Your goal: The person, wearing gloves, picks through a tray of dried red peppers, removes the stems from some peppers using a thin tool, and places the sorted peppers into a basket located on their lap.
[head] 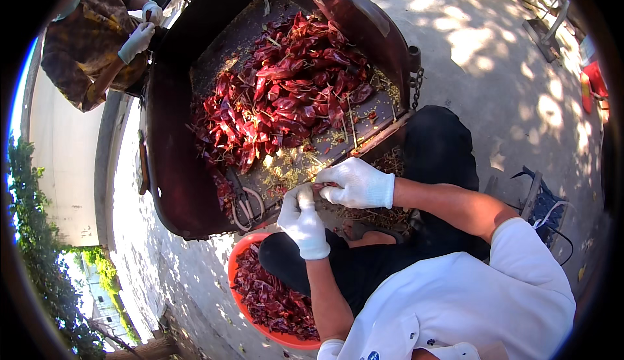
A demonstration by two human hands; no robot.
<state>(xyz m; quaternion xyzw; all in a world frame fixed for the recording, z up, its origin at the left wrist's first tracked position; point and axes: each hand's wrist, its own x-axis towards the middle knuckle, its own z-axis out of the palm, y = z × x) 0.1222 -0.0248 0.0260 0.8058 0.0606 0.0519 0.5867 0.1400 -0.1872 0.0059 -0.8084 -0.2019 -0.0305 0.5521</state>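
Observation:
Both hands wear white knit gloves and meet above the near edge of a dark metal cart bed [168, 174]. My left hand [304, 223] and my right hand [358, 184] pinch a small reddish piece of dried chili pepper [319, 188] between them; most of it is hidden by the fingers. Beyond them, a large heap of dried red chili peppers [287, 91] lies in the cart bed, with loose pale seeds [287, 165] around its near side. Scissors [248, 209] lie at the bed's near left corner, left of my left hand.
An orange-red basin [236, 282] of dried chilies stands beside my left knee. Stems and scraps [385, 213] lie below the cart's edge. Across the cart, a co-worker's gloved hands [144, 33] hold something small. A chain [417, 87] hangs at the cart's right corner.

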